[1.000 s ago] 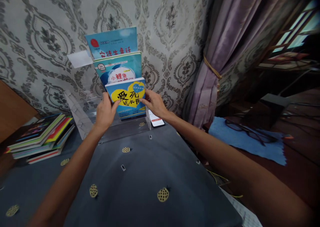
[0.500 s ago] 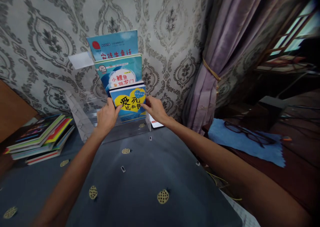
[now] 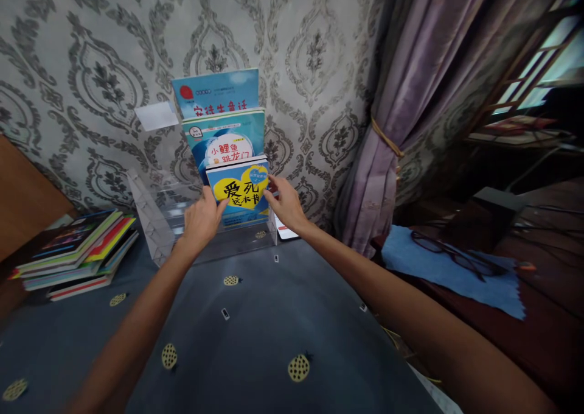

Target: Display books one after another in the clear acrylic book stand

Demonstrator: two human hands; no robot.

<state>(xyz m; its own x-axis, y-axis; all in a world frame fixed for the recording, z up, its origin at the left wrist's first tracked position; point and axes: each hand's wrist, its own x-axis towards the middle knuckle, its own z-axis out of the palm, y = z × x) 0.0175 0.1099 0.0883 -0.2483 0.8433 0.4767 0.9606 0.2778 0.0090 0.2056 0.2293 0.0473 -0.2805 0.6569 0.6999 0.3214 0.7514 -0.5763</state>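
Note:
A small blue book with a yellow heart on its cover (image 3: 241, 198) stands upright at the front of a tiered clear acrylic rack (image 3: 152, 219). My left hand (image 3: 202, 219) is closed on its left edge, thumb on the cover. On the opposite edge my right hand (image 3: 286, 204) pinches it, the thumb at the front and the fingers partly behind. Behind rise a teal book with a white circle (image 3: 230, 143) and a taller light-blue book (image 3: 216, 91), stepped upward. The lower parts of both back books are hidden.
To the left lies a stack of thin books (image 3: 82, 249). A white card (image 3: 156, 116) sticks out at the rack's upper left. A white flat item (image 3: 285, 230) shows behind the rack's right end. Glasses (image 3: 456, 252) rest on a blue cloth (image 3: 410, 262) at the right, past the purple curtain (image 3: 369, 170).
The view has shifted a little, so the rack and books appear slightly farther right and lower. Both hands stay on the edges of the front book, which keeps its place in the rack.

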